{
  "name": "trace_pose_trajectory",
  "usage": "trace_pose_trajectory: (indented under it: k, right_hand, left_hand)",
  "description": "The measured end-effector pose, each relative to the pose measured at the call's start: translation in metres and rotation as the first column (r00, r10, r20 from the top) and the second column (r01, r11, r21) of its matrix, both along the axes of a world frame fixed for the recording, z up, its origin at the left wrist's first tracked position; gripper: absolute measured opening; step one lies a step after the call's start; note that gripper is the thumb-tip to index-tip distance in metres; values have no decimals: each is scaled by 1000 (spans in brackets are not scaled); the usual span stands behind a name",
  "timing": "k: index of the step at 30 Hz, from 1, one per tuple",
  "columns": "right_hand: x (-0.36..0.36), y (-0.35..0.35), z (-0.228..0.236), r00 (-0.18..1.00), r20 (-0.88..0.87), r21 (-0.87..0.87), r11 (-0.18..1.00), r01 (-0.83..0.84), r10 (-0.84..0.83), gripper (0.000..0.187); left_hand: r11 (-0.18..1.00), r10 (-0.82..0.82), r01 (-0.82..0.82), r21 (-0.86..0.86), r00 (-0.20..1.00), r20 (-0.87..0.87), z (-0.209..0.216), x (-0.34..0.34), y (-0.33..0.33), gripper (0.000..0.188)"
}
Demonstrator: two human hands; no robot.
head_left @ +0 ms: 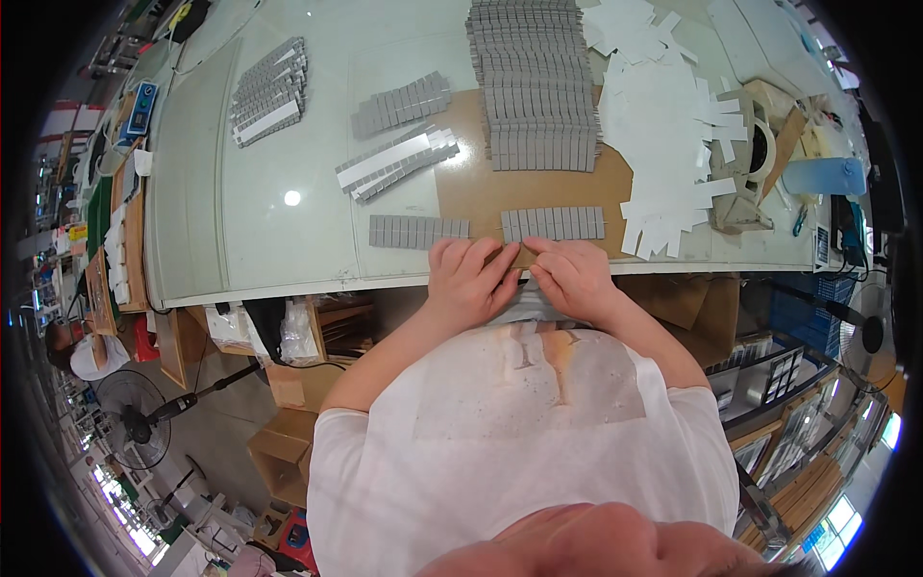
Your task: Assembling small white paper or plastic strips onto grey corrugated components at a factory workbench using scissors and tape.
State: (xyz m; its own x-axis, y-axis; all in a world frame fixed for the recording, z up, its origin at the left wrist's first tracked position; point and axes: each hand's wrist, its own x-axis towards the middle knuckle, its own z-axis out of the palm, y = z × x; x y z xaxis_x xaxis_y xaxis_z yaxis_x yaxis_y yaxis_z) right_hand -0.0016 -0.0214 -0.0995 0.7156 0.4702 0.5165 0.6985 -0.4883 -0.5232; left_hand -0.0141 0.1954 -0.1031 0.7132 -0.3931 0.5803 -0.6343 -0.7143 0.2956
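My left hand (pixel 469 281) and my right hand (pixel 575 277) meet at the near edge of the table. Their fingers are bent and pinched close together; whatever lies between the fingertips is too small and covered to make out. Just beyond my left hand lies a grey segmented strip (pixel 416 231). A second grey segmented strip (pixel 558 224) rests right beyond my right hand, on a brown cardboard sheet (pixel 471 183). Farther off, a tall stack of such grey strips (pixel 538 106) stands on the same sheet.
Left of the stack are smaller grey piles (pixel 402 103), one topped by a white strip (pixel 385 162), and another pile (pixel 269 91). White paper strips (pixel 654 125) heap up on the right, beside a tape dispenser (pixel 740 207) and a blue bottle (pixel 825 177). A fan (pixel 139 423) stands left.
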Motion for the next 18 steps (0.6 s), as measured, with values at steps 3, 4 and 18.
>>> trace_pose_trajectory:
  k: [3, 4, 18]
  right_hand:
    - [0, -1, -2, 1000, 5, 2, 1000, -4, 4, 17]
    - [0, 0, -2, 1000, 4, 1, 1000, -3, 3, 17]
    - [-8, -36, -5, 983, 85, 77, 985, 153, -160, 14]
  left_hand:
    - [1000, -1, 1, -1, 1000, 0, 0, 0, 0, 37]
    - [1000, 0, 0, -2, 1000, 3, -1, 1, 0, 37]
    - [999, -26, 26, -21, 999, -28, 6, 1, -13, 36]
